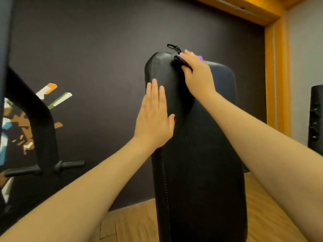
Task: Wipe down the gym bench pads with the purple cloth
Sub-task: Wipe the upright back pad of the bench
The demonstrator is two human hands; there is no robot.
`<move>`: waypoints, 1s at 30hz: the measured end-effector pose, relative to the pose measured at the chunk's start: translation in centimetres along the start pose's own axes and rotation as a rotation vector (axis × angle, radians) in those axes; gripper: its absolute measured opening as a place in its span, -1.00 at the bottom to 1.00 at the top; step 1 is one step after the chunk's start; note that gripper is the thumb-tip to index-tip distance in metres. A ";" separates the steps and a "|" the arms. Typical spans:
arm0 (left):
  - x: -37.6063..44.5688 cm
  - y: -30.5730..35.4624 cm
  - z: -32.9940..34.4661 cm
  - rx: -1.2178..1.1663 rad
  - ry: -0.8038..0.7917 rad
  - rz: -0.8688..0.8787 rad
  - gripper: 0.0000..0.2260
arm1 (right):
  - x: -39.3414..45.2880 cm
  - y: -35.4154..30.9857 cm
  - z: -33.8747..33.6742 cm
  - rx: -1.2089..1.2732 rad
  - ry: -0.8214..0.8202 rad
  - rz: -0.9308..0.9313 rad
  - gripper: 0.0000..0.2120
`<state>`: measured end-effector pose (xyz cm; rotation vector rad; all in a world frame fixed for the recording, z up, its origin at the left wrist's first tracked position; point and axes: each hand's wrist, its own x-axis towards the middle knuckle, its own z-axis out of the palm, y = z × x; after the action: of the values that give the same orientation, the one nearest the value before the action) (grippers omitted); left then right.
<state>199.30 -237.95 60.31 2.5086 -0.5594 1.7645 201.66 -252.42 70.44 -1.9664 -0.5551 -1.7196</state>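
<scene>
A tall black padded bench back (201, 163) stands raised in front of me, running from the bottom of the view up to its rounded top. My left hand (154, 117) lies flat on the pad's left side, fingers straight and pointing up. My right hand (195, 70) presses the purple cloth (200, 58) against the pad's top edge, fingers laid over it. Only small bits of the cloth show past the fingers. A black cord loop (173, 47) sticks up just above the top edge.
A dark wall with a coloured mural (15, 123) is behind the bench. A black machine frame with handles (40, 130) stands at left. Wooden floor (265, 212) lies below. An orange door frame (277, 70) and a black object (316, 117) are at right.
</scene>
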 end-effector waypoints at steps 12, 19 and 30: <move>-0.3 0.6 0.5 0.019 0.004 -0.050 -0.35 | -14.5 2.4 -0.4 -0.073 -0.105 -0.208 -0.60; -3.4 2.4 1.6 0.059 0.043 -0.054 -0.34 | 0.1 0.5 -0.4 0.049 0.004 0.010 -0.63; -3.0 2.1 2.7 0.040 0.140 -0.050 -0.39 | -14.7 1.3 1.5 0.064 0.042 -0.046 -0.59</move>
<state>200.26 -239.71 56.18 2.3765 -0.4545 1.9320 201.62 -252.52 55.60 -1.8829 -0.6373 -1.7454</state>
